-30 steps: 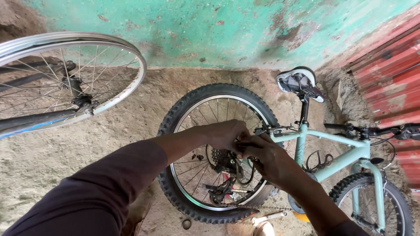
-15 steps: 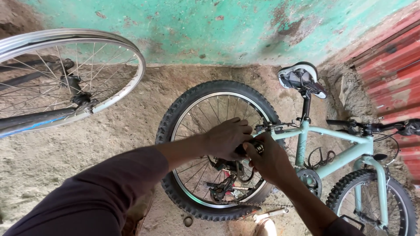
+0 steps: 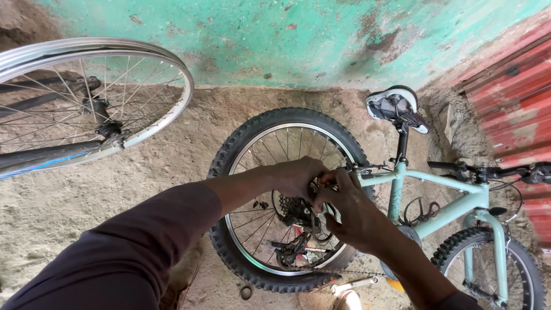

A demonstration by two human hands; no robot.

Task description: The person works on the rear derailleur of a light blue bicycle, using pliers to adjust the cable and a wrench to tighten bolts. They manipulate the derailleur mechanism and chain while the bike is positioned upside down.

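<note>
A small mint-green bicycle stands upside-down-free on the dirt, its knobby rear wheel toward me. My left hand and my right hand meet at the rear hub, just above the gear cassette and the derailleur. Both hands have fingers curled around small metal parts at the frame's rear end; what exactly each grips is hidden by the fingers. A dark long sleeve covers my left arm.
A bare silver spoked wheel of another bicycle hangs at upper left. A green stained wall runs behind, red corrugated sheet at right. A metal tool lies on the ground under the rear wheel. The saddle and handlebar point right.
Both hands stay at the rear hub; the right hand has shifted slightly up over the left's fingertips. The view has drifted a little.
</note>
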